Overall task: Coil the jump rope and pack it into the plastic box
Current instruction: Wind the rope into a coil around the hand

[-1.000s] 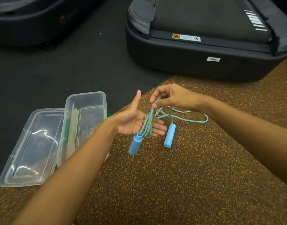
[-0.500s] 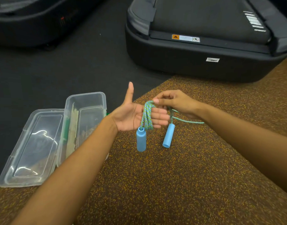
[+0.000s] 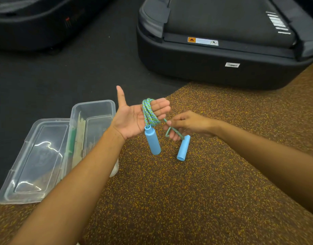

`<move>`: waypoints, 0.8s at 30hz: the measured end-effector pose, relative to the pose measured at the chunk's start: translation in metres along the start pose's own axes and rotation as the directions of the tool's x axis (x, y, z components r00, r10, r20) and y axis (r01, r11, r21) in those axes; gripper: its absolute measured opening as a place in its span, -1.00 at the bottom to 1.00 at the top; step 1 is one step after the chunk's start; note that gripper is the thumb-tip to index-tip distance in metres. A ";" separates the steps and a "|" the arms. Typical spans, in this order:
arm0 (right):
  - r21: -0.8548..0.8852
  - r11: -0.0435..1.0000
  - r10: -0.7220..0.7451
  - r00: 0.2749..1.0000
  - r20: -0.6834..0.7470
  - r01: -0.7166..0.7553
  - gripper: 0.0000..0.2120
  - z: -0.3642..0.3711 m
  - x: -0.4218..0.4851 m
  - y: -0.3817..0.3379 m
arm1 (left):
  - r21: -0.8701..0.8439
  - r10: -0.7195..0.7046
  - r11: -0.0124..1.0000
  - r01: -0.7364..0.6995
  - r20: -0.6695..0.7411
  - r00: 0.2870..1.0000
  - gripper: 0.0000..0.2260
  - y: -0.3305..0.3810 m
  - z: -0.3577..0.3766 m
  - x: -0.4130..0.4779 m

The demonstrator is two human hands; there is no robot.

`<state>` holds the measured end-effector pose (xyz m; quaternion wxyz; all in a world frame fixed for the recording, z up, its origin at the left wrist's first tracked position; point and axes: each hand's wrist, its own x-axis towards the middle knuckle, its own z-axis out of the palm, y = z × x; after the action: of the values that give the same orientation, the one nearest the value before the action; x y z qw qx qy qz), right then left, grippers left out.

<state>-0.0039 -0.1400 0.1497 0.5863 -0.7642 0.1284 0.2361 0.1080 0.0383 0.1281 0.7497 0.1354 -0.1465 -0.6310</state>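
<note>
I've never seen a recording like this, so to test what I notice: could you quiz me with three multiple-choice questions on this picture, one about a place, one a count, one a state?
1. Where is the plastic box?
A. on a chair
B. on a lap
C. on the floor at the left

2. How many blue handles show?
A. one
B. two
C. three

3. The rope is:
A. wound round the fingers of the left hand
B. flat on the floor
C. packed in the box

Answers:
1. C, it stands open on the floor beside its lid.
2. B, one hangs under the left hand, and a second handle is by the right hand.
3. A, its loops circle the fingers while the right hand pinches a loose strand.
</note>
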 end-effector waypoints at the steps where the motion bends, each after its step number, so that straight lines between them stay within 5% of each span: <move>1: 0.006 1.000 0.018 0.999 0.027 -0.018 -0.67 0.001 -0.001 -0.003 | 0.025 0.019 1.000 -0.018 -0.046 0.999 0.07 -0.001 0.002 0.000; 7: 0.020 0.999 0.043 0.992 0.116 -0.045 -0.70 0.011 -0.003 -0.013 | 0.067 0.094 0.994 -0.086 -0.131 0.987 0.07 0.002 0.006 0.002; 14: -0.209 0.978 0.047 0.978 0.203 -0.004 -0.74 0.031 -0.005 -0.021 | 0.127 0.196 0.978 -0.167 -0.271 0.942 0.07 0.007 0.009 0.004; 24: -0.405 0.902 -0.078 0.980 0.183 0.147 -0.80 0.034 -0.011 -0.058 | 0.245 0.060 0.969 0.034 -0.365 0.929 0.06 0.006 0.011 0.002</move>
<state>0.0067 -0.0919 0.1967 0.4310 -0.8559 -0.0177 0.2852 0.1091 0.0372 0.1404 0.7452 0.3433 -0.0810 -0.5659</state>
